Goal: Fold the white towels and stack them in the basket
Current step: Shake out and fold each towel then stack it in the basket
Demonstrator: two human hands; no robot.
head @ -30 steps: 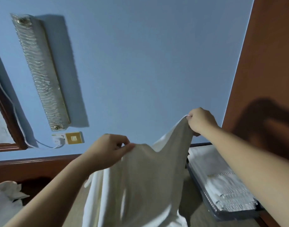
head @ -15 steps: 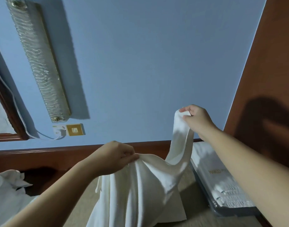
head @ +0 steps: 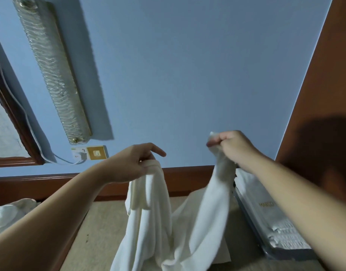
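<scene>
A white towel (head: 180,222) hangs slack in front of me over the beige surface, sagging in a deep dip between my hands. My left hand (head: 133,163) holds one bunched part of its top edge, with the index finger stretched out. My right hand (head: 233,147) grips another part of the edge in a fist, a little higher and to the right. A grey basket (head: 266,249) at the right holds folded white towels (head: 266,208), partly hidden behind my right forearm.
A pile of crumpled white towels (head: 9,216) lies at the lower left. A brown headboard rail (head: 50,182) runs under the blue wall, with a wall lamp (head: 52,71) and socket plate (head: 95,152). A brown wooden panel (head: 325,94) stands at the right.
The towel was stretched wide between my hands; now it has gone slack and bunched. My right hand has regripped the edge into a fist, and the left index finger has lifted.
</scene>
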